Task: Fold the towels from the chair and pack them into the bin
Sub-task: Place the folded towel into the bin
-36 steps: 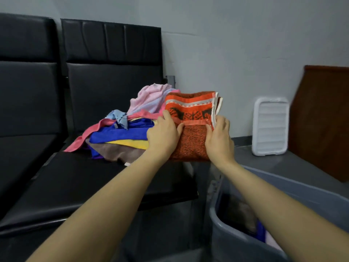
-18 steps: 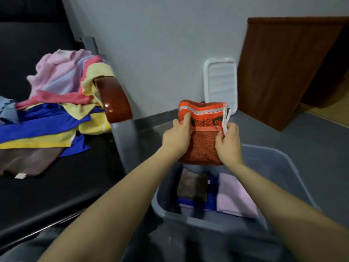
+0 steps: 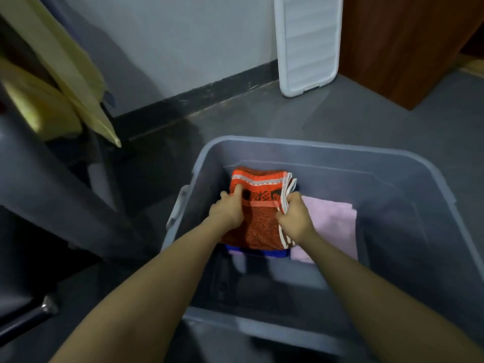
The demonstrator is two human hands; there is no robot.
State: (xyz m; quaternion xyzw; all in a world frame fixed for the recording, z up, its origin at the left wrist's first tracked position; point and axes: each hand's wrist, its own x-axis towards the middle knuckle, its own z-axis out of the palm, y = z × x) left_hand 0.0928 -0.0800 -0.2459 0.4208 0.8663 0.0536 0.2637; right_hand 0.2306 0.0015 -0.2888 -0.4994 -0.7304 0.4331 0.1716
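At the far left a yellow towel (image 3: 65,74) hangs over the edge of the chair (image 3: 39,184), whose dark frame fills that side of the view. Right of it stands a grey plastic bin (image 3: 408,179) on the grey floor (image 3: 366,119). Inside the bin, toward its left half, lies the folded orange towel (image 3: 258,205), with a pale band and dark pattern across its far end. The left hand (image 3: 229,209) holds the towel's left edge: its fingers (image 3: 237,191) curl onto the top of the cloth, one reaching up toward the pale band, so the towel sits just right of and under them. The right hand (image 3: 294,214) grips the towel's right edge, where the white layered borders show; its fingers are bunched together and closed round that edge, the towel lying just left of them. Under the near end of the orange towel a blue towel (image 3: 258,251) peeks out, and just beside it to the right a folded pink towel (image 3: 332,221) lies flat on the bin's bottom, touching the right hand's side. Beyond the bin a dark baseboard runs along the foot of a light grey wall (image 3: 196,40). A white ribbed lid (image 3: 309,43) leans upright against that wall, and at the far right stands a brown wooden panel (image 3: 408,43).
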